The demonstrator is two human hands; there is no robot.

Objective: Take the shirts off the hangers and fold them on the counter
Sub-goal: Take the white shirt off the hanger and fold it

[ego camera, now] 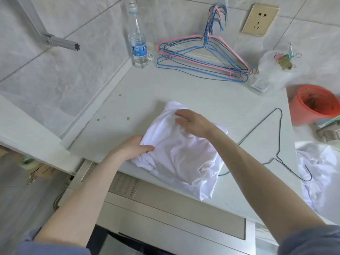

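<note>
A white shirt lies partly folded near the front edge of the pale counter, one corner hanging over the edge. My left hand grips the shirt's left edge, thumb on top. My right hand rests flat on the shirt's far part, fingers spread. A bare dark wire hanger lies on the counter just right of the shirt. Several empty pink, blue and dark wire hangers are piled at the back against the wall.
A clear water bottle stands in the back corner. A plastic bag with binder clips sits at the back right. An orange bucket stands beyond the counter's right edge, with more white cloth below it.
</note>
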